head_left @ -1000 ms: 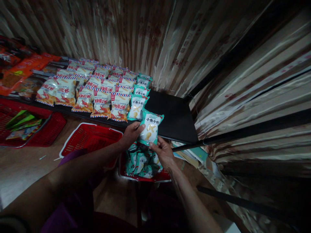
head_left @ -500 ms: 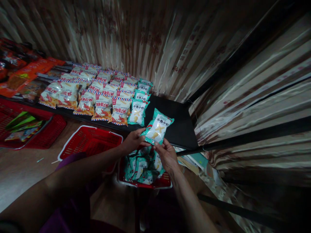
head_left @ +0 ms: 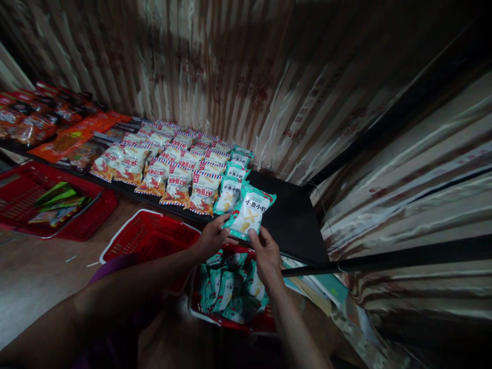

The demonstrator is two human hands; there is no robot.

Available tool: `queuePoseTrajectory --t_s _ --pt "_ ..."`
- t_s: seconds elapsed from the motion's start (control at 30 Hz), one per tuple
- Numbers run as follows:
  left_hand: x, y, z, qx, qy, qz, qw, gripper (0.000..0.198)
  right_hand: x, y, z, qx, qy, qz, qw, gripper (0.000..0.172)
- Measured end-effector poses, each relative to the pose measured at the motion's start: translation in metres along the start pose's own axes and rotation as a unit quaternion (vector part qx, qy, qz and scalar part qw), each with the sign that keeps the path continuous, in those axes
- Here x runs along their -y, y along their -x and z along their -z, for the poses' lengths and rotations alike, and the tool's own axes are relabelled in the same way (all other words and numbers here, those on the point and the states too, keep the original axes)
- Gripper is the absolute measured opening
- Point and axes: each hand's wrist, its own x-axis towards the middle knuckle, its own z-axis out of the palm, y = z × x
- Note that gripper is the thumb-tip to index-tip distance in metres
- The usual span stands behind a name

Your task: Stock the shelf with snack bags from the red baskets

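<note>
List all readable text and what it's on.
"小鱼小虾": held teal snack bag; front teal bag on black shelf.
"爱上虾" (leading character unclear): red-lettered snack bags.
Too blurred or small: orange packet, green packets, striped curtain lettering, fine print.

The person's left hand (head_left: 209,239) and right hand (head_left: 268,253) are bare, as are the left forearm (head_left: 126,285) and right forearm (head_left: 295,320). A purple garment (head_left: 114,266) shows in a smooth, rounded stretch beside the left forearm; lower down, shadow darkens the cloth and hides its cut.
</note>
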Motion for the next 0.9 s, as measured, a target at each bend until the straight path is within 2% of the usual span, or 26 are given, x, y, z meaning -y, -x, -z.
queuePoseTrajectory --t_s 0.13,0.2,0.33,0.4,0.57,0.67,0.9 --pt "0.001 -0.002 0.013 -0.054 -0.099 -0.031 0.993 0.048 -0.002 -0.009 -0.014 -0.018 0.000 0.015 1.000 0.053" --pt "-0.003 0.000 0.020 -0.082 -0.185 -0.053 0.978 0.044 -0.003 -0.014 -0.021 -0.023 0.015 0.017 0.999 0.053" --pt "-0.010 0.005 0.033 -0.136 -0.369 -0.138 0.909 0.042 -0.008 -0.022 -0.030 -0.025 0.061 0.018 0.998 0.054" --pt "-0.010 0.006 0.038 -0.138 -0.421 -0.188 0.877 0.043 -0.011 -0.025 -0.033 -0.020 0.085 0.026 0.996 0.054" --pt "-0.002 0.004 0.047 -0.100 -0.468 -0.259 0.839 0.043 -0.017 -0.026 -0.035 -0.018 0.169 0.061 0.984 0.050" --pt "0.003 0.000 0.049 -0.100 -0.472 -0.304 0.822 0.045 -0.018 -0.025 -0.035 -0.018 0.216 0.088 0.972 0.047" --pt "0.008 -0.004 0.043 -0.109 -0.468 -0.325 0.815 0.045 -0.016 -0.027 -0.034 -0.075 0.318 0.156 0.932 0.051"
